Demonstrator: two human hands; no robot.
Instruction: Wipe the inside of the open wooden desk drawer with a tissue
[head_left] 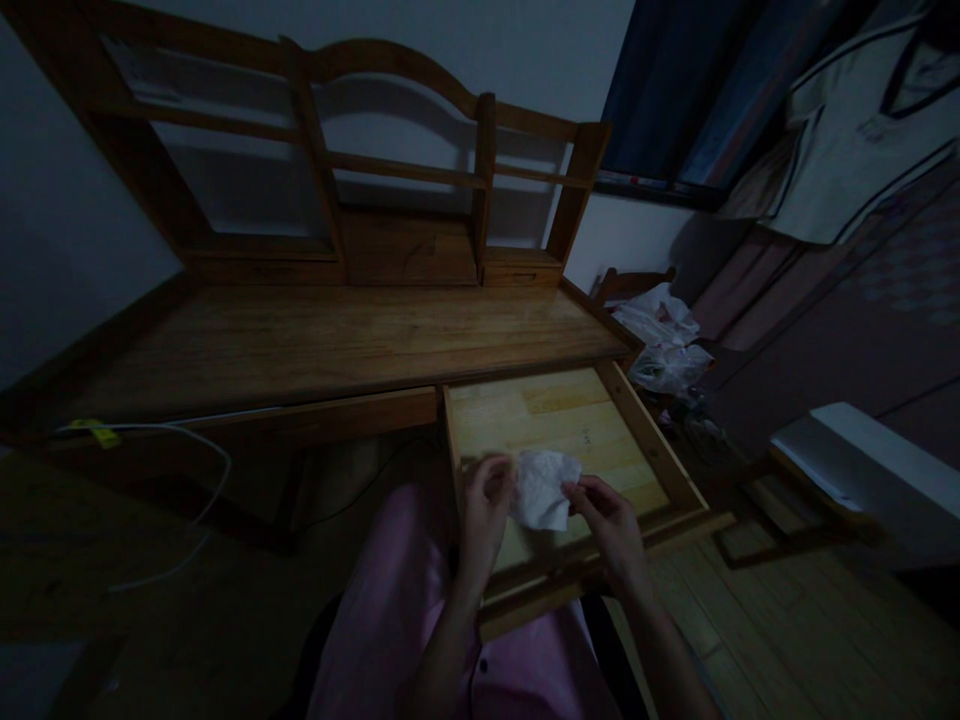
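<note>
Between my two hands I hold a crumpled white tissue [544, 488], stretched out above an open wooden drawer [495, 405]. My left hand [487, 502] pinches its left edge with thumb and fingers curled. At the tissue's right edge, the fingertips of my right hand [604, 515] are closed on it. The drawer is pulled out from the desk over my lap, and its pale plank bottom shows around the tissue, with a small dark mark on it.
The wooden desktop [360, 330] lies behind the drawer, with a shelf hutch [405, 172] at its back. A white cable [221, 470] hangs off the left front edge. Plastic bags [664, 340] sit right of the desk. A wooden stool [787, 500] stands at the right.
</note>
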